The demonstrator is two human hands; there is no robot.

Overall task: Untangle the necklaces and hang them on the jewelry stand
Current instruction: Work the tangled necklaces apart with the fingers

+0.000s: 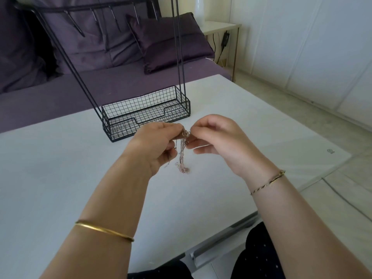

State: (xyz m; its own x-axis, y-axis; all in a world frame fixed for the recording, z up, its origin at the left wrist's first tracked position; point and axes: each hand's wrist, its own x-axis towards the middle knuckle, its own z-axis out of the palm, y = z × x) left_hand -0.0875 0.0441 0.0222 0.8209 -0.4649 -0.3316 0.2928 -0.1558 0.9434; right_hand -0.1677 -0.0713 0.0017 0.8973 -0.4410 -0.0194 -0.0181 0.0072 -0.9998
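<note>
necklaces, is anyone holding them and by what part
Yes: the left hand and right hand both pinch the tangled necklaces at the top of the bunch; the rest hangs down.

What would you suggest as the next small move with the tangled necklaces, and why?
Probably ease the hands slightly apart to loosen the knot: the left hand and right hand both pinch the necklaces at the top, the chains hang in one twisted bunch, and the jewelry stand holds none yet.

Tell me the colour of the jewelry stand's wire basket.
Black. The wire basket shows best in the head view, the only view there is.
</note>
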